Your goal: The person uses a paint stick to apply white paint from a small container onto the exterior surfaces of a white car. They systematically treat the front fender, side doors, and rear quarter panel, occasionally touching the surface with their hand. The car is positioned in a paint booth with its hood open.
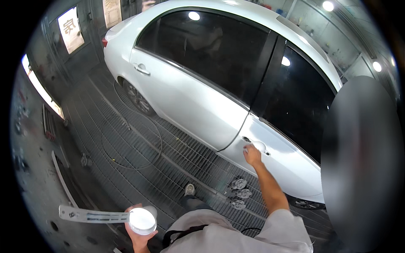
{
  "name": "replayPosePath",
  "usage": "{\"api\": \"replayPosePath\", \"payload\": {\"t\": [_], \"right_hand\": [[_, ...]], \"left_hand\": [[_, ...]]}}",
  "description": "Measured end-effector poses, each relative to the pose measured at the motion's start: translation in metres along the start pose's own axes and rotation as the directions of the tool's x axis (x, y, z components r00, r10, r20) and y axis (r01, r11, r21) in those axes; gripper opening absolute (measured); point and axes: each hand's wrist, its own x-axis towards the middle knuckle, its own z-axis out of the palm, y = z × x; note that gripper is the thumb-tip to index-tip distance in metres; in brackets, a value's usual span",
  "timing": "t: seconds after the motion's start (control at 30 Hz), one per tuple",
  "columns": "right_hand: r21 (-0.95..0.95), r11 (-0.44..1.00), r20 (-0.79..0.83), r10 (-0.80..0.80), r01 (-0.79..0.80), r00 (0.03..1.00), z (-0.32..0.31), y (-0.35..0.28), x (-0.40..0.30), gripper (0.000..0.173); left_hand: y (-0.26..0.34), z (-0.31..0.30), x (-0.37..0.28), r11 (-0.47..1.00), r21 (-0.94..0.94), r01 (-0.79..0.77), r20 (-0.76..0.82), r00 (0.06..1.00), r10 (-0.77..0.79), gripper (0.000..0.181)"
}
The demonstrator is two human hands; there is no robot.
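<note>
My left hand (139,237) holds a cup (144,221) of white liquid, which looks like paint. A long, pale mixing stick (93,216) with slots or dark marks rests in the cup and sticks out to the left. At the front door (284,164) of a white sedan (196,95), my right hand (252,155) has its fingers bent beside the rounded handle recess (259,146). Dark openings lie at both ends of that recess. Whether the fingertips touch the panel or pinch anything cannot be made out. On the rear door, a handle (141,69) is fitted.
A slatted metal grating (177,151) forms the floor. On it lie a looped hose (161,139) and several crumpled pale pieces (243,193) by the car. Dark doors (72,38) with windows stand behind the car. A blurred grey oval (360,158) hides its front end.
</note>
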Motion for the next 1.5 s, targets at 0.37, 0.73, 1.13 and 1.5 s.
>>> {"api": "replayPosePath", "payload": {"t": [0.37, 0.73, 1.13, 1.5], "right_hand": [[-0.598, 0.760, 0.233, -0.141, 0.256, 0.962, -0.030, -0.057, 0.125, 0.023], [-0.531, 0.841, 0.177, -0.003, 0.098, 0.984, -0.005, -0.106, 0.039, 0.019], [-0.524, 0.812, 0.316, 0.464, -0.255, 0.828, 0.001, -0.199, -0.208, 0.028], [-0.540, 0.400, 0.269, 0.916, -0.741, 0.298, -0.003, -0.244, -0.351, 0.049]], "left_hand": [[-0.004, 0.027, 0.112, 0.998, -0.061, 0.030, 0.044, 0.999, -0.027, 0.111], [-0.023, 0.038, 0.239, 0.992, -0.034, 0.119, 0.426, 0.900, -0.093, 0.096], [-0.059, 0.048, 0.373, 0.945, -0.042, 0.324, 0.904, 0.414, -0.101, 0.096], [-0.082, 0.121, 0.435, 0.954, -0.049, 0.296, 0.986, 0.167, -0.001, 0.095]]}}
